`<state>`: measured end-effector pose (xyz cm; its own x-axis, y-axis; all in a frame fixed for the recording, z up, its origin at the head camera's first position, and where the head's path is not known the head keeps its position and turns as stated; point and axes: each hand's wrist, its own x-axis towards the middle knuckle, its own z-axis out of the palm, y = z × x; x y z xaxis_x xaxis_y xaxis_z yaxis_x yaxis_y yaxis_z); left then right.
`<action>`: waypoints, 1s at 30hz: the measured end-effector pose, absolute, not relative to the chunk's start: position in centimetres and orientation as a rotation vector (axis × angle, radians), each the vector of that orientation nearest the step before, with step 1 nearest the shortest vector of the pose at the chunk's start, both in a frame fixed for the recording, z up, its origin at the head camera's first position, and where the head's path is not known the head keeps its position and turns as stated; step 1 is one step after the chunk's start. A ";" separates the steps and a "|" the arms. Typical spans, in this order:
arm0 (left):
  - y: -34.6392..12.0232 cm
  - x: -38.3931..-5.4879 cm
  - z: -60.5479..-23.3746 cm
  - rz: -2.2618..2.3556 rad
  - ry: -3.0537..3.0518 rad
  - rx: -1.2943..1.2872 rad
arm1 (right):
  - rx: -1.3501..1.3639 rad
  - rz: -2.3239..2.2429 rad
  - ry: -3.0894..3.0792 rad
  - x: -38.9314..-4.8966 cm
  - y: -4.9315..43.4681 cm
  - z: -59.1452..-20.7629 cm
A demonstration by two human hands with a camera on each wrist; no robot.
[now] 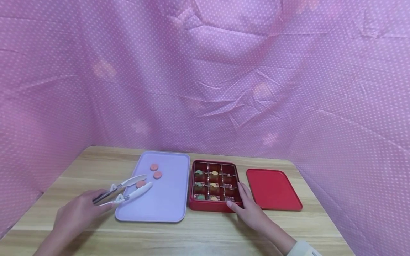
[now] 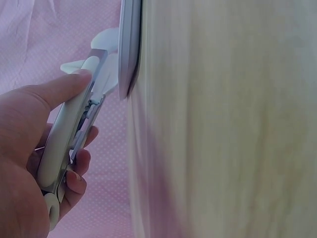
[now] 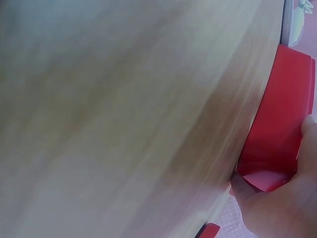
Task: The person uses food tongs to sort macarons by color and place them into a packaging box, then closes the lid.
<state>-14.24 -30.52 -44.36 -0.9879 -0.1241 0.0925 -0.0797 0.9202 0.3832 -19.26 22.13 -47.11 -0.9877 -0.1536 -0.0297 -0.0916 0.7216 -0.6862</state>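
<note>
My left hand (image 1: 77,213) grips a pair of tongs (image 1: 140,191) with white tips. Their jaws are spread, one on each side of a pink round piece (image 1: 141,184) on the lavender tray (image 1: 166,202). Farther up the tray lie two more pink round pieces (image 1: 154,167). In the left wrist view, the thumb lies along one arm of the tongs (image 2: 64,134) and the fingers curl round the other. My right hand (image 1: 251,211) holds the near right corner of a red box (image 1: 208,206). Inside, green pieces (image 1: 200,197) line the left column of compartments, yellow pieces (image 1: 214,198) the middle one.
A flat red lid (image 1: 273,188) lies on the wooden table (image 1: 198,234), right of the box. The tray's right edge stands close beside the box. Pink dotted cloth (image 1: 205,89) hangs behind the table and along both sides.
</note>
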 end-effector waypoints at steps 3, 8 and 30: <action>-30.5 -14.0 -44.2 -0.599 -2.963 0.154 | -0.211 -1.122 2.835 -19.3 22.1 -47.1; -30.8 -13.6 -43.7 -0.618 -2.968 0.169 | -0.214 -1.131 2.836 -19.3 22.1 -47.2; -31.1 -12.3 -43.8 -0.573 -2.964 0.086 | -0.217 -1.142 2.831 -19.1 22.0 -47.1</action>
